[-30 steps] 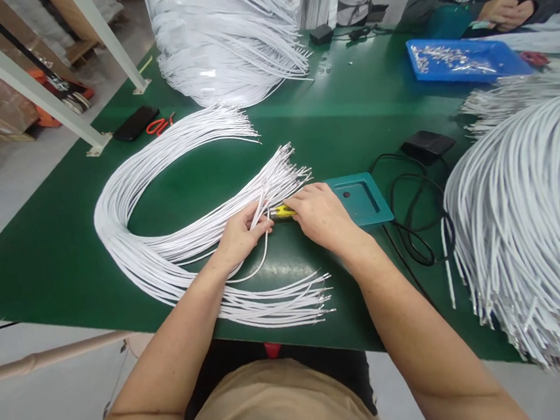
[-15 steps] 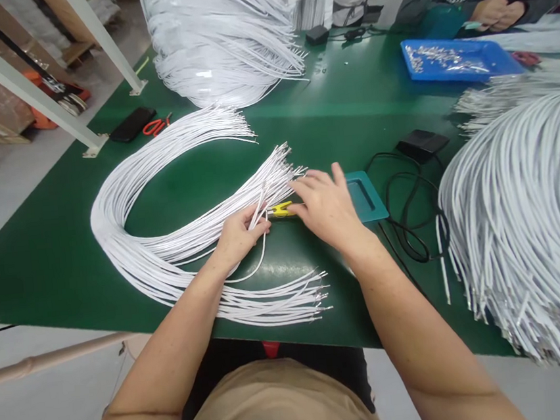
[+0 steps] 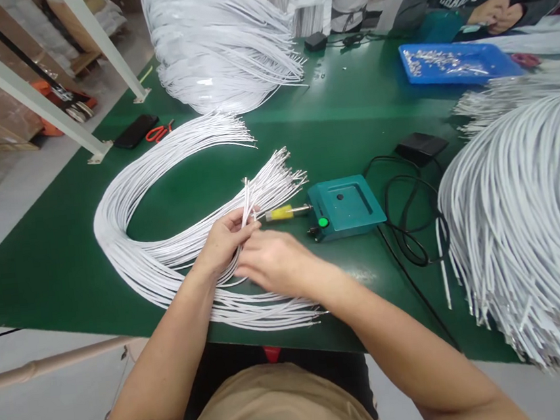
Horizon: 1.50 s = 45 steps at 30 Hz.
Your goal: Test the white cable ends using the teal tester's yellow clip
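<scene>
My left hand (image 3: pixel 224 243) is closed round a few white wires (image 3: pixel 246 200), whose ends stick up past the thumb. My right hand (image 3: pixel 275 258) has come close beside it, fingers curled in on the lower run of those wires; the fingertips are partly hidden. Just beyond the hands, a yellow-sleeved metal tip (image 3: pixel 283 213) projects from the left side of a teal bench device (image 3: pixel 346 205) with a green button. Under and behind my hands lies a curved bundle of white wires (image 3: pixel 116 212) with metal-tipped ends.
A large coil of white wire (image 3: pixel 219 44) stands at the back, with another pile (image 3: pixel 521 193) at right. A black pedal (image 3: pixel 421 148) with cable lies beside the device. Behind are a blue tray (image 3: pixel 458 61) of small parts, orange-handled scissors (image 3: pixel 158 133) and another person's hands (image 3: pixel 496 14).
My right hand has moved left and down, from beside the yellow tip to the wires at my left hand. The teal device, partly covered before, now shows fully.
</scene>
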Each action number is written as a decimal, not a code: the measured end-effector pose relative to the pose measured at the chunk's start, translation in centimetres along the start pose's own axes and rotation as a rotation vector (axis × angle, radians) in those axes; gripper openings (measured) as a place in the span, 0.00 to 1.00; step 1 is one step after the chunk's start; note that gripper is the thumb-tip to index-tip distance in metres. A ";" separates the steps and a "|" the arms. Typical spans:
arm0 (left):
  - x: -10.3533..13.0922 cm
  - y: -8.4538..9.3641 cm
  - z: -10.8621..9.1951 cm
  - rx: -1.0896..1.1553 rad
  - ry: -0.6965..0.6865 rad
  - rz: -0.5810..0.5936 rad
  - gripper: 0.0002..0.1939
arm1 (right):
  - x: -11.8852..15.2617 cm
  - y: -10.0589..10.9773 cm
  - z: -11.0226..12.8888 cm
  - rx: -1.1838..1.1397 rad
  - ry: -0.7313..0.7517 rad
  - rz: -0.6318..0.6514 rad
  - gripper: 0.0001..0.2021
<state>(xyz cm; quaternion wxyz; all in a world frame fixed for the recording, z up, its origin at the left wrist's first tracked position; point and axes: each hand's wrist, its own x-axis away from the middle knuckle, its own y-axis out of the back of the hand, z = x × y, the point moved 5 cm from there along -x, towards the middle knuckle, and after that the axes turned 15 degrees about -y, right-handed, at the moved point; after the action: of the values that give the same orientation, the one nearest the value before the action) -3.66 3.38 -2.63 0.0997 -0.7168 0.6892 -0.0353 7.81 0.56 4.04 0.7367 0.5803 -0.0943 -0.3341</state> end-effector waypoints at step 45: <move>0.4 -1.1 -1.0 -0.169 -0.129 0.056 0.15 | -0.1 -2.1 -7.0 -1.319 -0.917 -0.286 0.17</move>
<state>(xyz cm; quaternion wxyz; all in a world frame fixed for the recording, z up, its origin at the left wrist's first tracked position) -2.81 2.97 -1.46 0.0840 -0.7039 0.7017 0.0720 10.62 5.90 0.03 0.7652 -0.1607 -0.0954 -0.6161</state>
